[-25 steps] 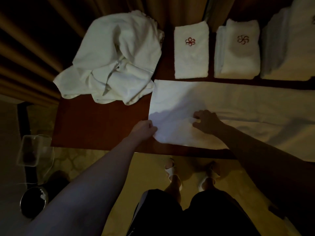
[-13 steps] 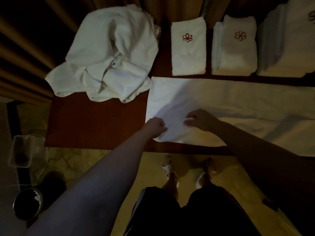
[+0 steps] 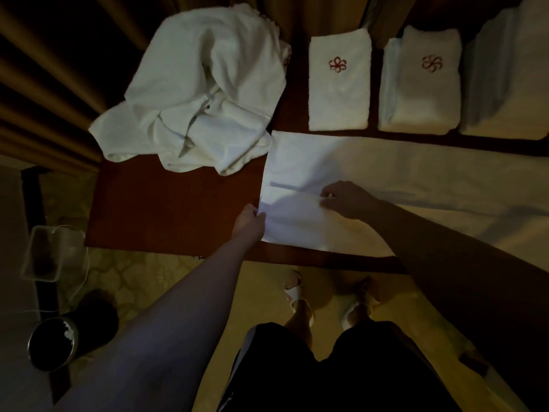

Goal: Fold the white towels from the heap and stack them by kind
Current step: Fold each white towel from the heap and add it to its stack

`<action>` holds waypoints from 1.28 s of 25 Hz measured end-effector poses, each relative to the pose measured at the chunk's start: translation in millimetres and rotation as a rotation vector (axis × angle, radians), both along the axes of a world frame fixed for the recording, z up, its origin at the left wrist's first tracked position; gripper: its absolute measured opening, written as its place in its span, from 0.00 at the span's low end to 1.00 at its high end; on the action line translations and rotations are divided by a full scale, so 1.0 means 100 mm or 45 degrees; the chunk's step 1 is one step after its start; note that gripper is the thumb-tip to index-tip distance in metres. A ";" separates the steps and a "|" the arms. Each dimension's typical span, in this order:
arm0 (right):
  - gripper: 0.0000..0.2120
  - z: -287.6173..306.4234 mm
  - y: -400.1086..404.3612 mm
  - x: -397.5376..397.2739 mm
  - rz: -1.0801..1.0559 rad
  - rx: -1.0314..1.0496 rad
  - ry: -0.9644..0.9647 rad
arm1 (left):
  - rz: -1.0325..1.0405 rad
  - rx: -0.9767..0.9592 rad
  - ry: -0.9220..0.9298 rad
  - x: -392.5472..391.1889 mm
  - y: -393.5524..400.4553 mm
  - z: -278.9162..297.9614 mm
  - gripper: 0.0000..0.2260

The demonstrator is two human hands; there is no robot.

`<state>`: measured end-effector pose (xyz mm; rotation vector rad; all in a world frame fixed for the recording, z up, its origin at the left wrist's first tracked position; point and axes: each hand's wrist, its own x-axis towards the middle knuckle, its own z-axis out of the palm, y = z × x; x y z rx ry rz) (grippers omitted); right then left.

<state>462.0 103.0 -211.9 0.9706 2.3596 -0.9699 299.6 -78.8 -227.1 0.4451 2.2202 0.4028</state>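
Head view: your left hand (image 3: 249, 219) pinches the towel (image 3: 386, 179) at its left end, fingers curled on the near edge. Your right hand (image 3: 346, 199) sits just right of it, fingers bent onto the same raised edge, apparently pinching it too. That towel lies flat on the worktop (image 3: 166, 209), long axis running left to right, stretching off past your right arm. Fold away from you, toward the stacks (image 3: 338, 84) beyond the towel. Beyond its left end sits the heap (image 3: 202, 93).
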 end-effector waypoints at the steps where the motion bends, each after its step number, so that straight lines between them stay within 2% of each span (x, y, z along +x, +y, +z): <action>1: 0.13 -0.04 -0.01 -0.02 0.023 0.044 -0.013 | 0.009 -0.023 0.017 0.00 0.01 -0.01 0.06; 5: 0.12 -0.15 -0.05 -0.08 -0.014 0.125 0.013 | -0.017 -0.118 0.166 0.04 0.06 -0.04 0.04; 8: 0.11 -0.22 -0.09 -0.11 0.001 0.168 0.041 | -0.091 -0.214 0.341 0.11 0.06 -0.07 0.10; 10: 0.11 -0.28 -0.12 -0.10 0.000 0.192 0.073 | -0.291 -0.197 0.625 0.16 0.05 -0.08 0.16; 12: 0.10 -0.32 -0.12 -0.08 -0.007 0.184 0.102 | -0.581 0.016 0.838 0.21 0.11 -0.05 0.21; 14: 0.10 -0.30 -0.10 -0.05 -0.008 0.162 0.106 | -0.865 0.244 0.718 0.36 0.22 -0.04 0.19; 15: 0.10 -0.29 -0.07 -0.04 -0.011 0.147 0.102 | -0.969 0.268 0.597 0.46 0.26 -0.06 0.19; 17: 0.14 -0.26 0.00 0.04 -0.013 0.126 0.052 | -1.077 0.133 0.460 0.61 0.33 -0.11 0.22; 20: 0.20 -0.20 0.16 0.34 0.003 0.143 -0.120 | -1.001 -0.016 0.506 0.74 0.44 -0.12 0.23; 23: 0.22 -0.14 0.32 0.83 -0.093 0.200 -0.222 | -0.881 -0.120 0.501 0.89 0.66 -0.01 0.22; 25: 0.21 -0.10 0.39 1.13 -0.130 0.275 -0.228 | -0.935 -0.139 0.664 1.05 0.82 0.07 0.21; 27: 0.21 -0.05 0.46 1.39 -0.168 0.336 -0.178 | -1.165 0.040 0.764 1.32 1.00 0.13 0.19; 29: 0.21 0.00 0.53 1.64 -0.257 0.339 -0.106 | -1.357 0.238 0.661 1.68 1.19 0.17 0.15; 32: 0.24 0.04 0.67 2.08 -0.453 0.405 -0.040 | -1.382 0.320 0.528 2.22 1.46 0.16 0.13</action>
